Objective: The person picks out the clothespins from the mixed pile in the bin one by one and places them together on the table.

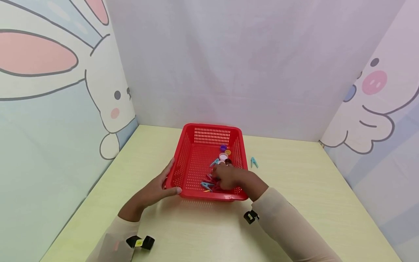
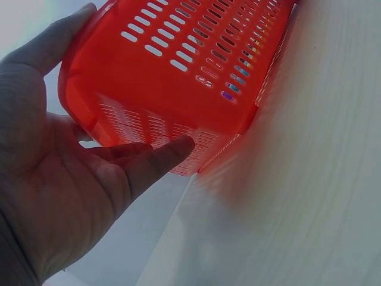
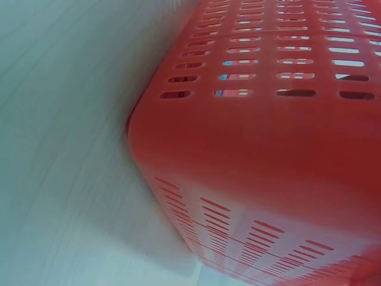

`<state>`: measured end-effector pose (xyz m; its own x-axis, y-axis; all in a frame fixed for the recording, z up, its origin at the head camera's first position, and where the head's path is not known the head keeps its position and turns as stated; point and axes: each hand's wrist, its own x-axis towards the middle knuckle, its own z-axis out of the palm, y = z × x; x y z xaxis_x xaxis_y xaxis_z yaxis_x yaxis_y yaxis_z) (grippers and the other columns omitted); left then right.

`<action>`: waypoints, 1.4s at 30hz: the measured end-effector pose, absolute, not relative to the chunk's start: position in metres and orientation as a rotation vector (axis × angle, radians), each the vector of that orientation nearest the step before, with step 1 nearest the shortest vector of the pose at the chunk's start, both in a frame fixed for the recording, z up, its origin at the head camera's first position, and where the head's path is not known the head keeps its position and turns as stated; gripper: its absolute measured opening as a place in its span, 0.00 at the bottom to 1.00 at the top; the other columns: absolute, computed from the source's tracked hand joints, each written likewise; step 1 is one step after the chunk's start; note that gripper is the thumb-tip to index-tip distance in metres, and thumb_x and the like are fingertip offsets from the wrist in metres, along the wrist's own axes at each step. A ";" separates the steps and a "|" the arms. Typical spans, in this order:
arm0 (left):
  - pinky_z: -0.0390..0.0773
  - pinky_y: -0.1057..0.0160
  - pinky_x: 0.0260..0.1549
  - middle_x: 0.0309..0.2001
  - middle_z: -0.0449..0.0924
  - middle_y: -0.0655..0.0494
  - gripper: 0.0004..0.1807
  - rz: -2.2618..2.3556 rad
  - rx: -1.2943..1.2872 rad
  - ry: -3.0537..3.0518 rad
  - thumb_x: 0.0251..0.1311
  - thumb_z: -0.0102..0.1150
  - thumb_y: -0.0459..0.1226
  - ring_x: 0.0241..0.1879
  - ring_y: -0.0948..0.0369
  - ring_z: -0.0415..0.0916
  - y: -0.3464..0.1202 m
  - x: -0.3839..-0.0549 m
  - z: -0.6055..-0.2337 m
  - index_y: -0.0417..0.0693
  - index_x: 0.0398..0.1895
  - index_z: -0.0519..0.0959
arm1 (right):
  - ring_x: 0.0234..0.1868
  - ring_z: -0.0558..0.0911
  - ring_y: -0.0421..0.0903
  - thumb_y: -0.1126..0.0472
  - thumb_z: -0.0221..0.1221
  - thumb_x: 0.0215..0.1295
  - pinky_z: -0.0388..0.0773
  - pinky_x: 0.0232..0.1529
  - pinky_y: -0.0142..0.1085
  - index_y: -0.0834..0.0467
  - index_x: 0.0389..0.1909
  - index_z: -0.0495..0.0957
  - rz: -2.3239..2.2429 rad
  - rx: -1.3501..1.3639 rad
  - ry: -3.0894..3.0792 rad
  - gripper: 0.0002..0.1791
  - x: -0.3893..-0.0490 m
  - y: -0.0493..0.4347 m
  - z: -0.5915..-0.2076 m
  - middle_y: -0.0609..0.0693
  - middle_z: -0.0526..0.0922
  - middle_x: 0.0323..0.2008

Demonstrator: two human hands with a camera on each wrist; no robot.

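A red plastic basket (image 1: 196, 195) with slotted sides stands on the table. My left hand (image 1: 156, 190) holds its near left corner, thumb over the near rim and fingers along the left side; the left wrist view shows this hand (image 2: 71, 173) at the corner from below. My right hand (image 1: 226, 176) reaches down inside the basket's right half, its fingertips hidden among small things. Around it lie red clothespins, a blue clothespin (image 1: 207, 186) and another blue clothespin (image 1: 214, 162). I cannot tell whether the right fingers pinch anything. The right wrist view shows the basket's outside wall (image 3: 256, 143).
Bottle caps lie along the basket's right side: a purple cap (image 1: 223, 148), an orange cap (image 1: 228, 152), a white cap (image 1: 223, 157) and a dark cap (image 1: 228, 161). A single blue clothespin (image 1: 254, 162) lies on the table right of the basket. A pale curtain (image 1: 229, 72) hangs behind.
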<state>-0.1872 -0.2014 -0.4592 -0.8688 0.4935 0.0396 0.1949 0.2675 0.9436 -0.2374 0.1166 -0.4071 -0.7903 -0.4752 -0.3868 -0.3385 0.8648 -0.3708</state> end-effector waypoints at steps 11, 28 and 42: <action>0.91 0.51 0.55 0.84 0.54 0.38 0.71 1.621 0.620 2.292 0.60 0.80 0.47 0.76 0.34 0.65 -0.201 -0.187 -0.458 0.59 0.92 0.33 | 0.63 0.75 0.51 0.65 0.78 0.57 0.88 0.61 0.51 0.54 0.64 0.82 -0.457 -0.626 2.565 0.32 -0.238 0.119 -0.407 0.53 0.78 0.67; 0.91 0.50 0.55 0.83 0.55 0.38 0.71 1.612 0.608 2.307 0.60 0.80 0.48 0.77 0.34 0.64 -0.201 -0.184 -0.455 0.59 0.92 0.34 | 0.72 0.75 0.52 0.64 0.78 0.59 0.88 0.64 0.53 0.50 0.71 0.82 -0.362 -0.700 2.573 0.36 -0.236 0.116 -0.407 0.50 0.78 0.72; 0.92 0.55 0.53 0.83 0.55 0.37 0.71 1.634 0.638 2.277 0.60 0.80 0.47 0.76 0.35 0.66 -0.202 -0.185 -0.458 0.60 0.92 0.34 | 0.47 0.89 0.48 0.70 0.71 0.68 0.92 0.54 0.46 0.61 0.53 0.91 -0.678 -0.980 2.743 0.14 -0.240 0.118 -0.405 0.55 0.93 0.48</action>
